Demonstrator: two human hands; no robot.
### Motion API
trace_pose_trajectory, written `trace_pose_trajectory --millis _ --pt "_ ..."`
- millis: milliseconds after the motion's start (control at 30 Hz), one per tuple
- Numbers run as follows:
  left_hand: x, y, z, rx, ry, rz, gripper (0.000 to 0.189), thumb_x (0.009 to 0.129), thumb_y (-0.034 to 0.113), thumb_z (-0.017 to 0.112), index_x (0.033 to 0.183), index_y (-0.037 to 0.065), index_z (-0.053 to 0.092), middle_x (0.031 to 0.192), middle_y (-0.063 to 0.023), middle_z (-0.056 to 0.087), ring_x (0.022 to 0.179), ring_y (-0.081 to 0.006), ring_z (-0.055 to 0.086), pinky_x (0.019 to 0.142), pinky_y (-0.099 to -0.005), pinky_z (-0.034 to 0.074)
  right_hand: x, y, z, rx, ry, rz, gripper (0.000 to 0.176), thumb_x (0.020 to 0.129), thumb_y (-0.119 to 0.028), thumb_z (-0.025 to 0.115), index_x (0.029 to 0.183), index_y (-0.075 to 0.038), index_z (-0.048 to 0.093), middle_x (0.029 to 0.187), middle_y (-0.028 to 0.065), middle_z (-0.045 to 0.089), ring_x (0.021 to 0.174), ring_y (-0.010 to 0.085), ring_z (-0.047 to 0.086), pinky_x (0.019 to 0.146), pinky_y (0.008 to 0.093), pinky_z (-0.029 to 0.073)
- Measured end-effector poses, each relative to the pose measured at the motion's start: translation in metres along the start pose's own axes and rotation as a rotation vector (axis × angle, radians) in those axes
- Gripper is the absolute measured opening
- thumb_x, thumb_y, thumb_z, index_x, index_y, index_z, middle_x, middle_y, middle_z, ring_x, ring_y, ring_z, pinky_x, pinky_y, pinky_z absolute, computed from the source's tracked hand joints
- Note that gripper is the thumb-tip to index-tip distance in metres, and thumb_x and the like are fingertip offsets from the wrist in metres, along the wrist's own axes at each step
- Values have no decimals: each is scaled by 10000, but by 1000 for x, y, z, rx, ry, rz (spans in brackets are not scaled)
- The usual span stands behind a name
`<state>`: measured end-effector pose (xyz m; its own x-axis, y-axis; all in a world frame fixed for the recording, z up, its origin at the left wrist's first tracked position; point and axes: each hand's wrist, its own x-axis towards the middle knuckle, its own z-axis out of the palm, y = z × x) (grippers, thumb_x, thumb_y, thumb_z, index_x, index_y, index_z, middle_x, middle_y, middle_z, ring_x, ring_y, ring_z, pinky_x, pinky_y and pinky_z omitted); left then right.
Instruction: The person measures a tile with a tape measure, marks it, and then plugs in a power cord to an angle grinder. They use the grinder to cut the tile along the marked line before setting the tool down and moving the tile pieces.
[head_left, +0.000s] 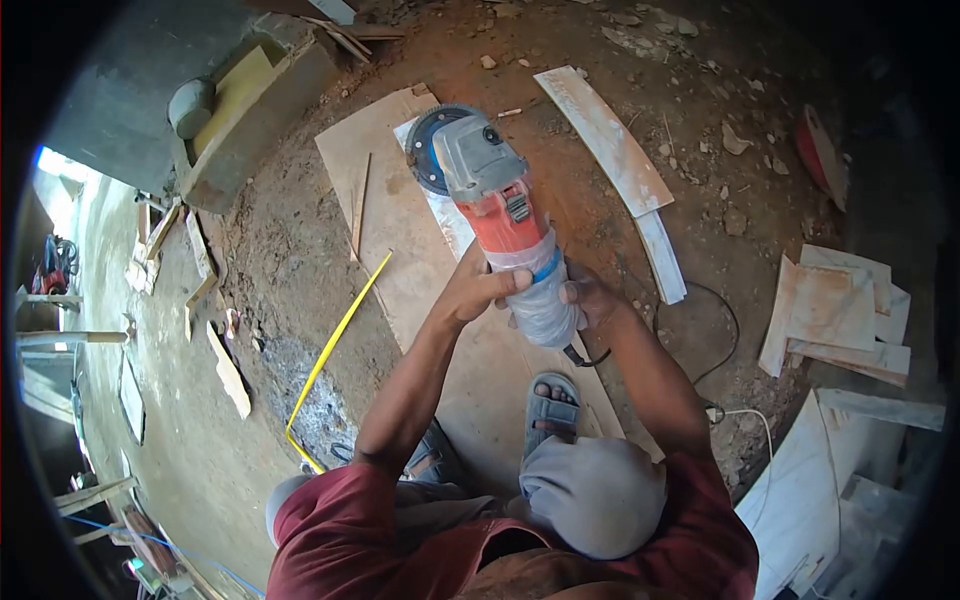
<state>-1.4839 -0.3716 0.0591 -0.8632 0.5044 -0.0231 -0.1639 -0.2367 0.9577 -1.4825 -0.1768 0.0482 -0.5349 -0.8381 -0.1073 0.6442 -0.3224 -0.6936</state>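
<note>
Fingers (510, 283) of left hand (478, 292) and right hand (592, 300) clamp the angle grinder (495, 200) above a board (390, 210).

You are on a building site: bare red dirt (740, 190) littered with rubble, cut stone slabs (830, 305) stacked about, a plywood board (385, 200) laid flat, a rough concrete floor (180, 430) and an angle grinder (495, 190)

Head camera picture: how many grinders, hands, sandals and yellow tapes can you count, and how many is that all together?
grinder: 1
hands: 2, the left hand and the right hand, both gripping the grinder
sandals: 2
yellow tape: 1
total: 6
</note>
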Motion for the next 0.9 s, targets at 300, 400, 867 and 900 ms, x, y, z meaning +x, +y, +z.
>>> trace_pose_trajectory --millis 300,400,867,900 --pt "21 -9 27 -58 363 86 650 730 345 736 1209 3 460 1136 -119 557 1057 -208 535 935 -361 408 -4 -4 0 -782 500 -415 920 644 -332 766 1340 -6 260 1167 187 489 1071 315 529 921 399 425" --pt "21 -18 34 -191 390 48 516 765 285 713 1146 11 499 1090 -101 574 1017 -188 552 906 -344 426 -12 3 2 -1066 603 -243 939 663 -367 777 1363 -39 243 1233 212 459 1126 310 495 942 403 409" --pt "17 -22 11 -430 337 191 433 774 186 709 1101 1 493 995 -96 597 919 -196 598 837 -361 484 -60 -2 -44 -696 549 -24 657 898 -411 540 1363 -25 281 1232 236 497 1113 293 528 889 388 468" --pt "18 -21 9 -425 340 197 433 774 186 709 1101 1 493 995 -96 597 919 -196 598 837 -361 484 -56 5 -49 -906 549 -134 748 852 -420 606 1378 -22 254 1351 241 371 1231 318 418 962 423 413"
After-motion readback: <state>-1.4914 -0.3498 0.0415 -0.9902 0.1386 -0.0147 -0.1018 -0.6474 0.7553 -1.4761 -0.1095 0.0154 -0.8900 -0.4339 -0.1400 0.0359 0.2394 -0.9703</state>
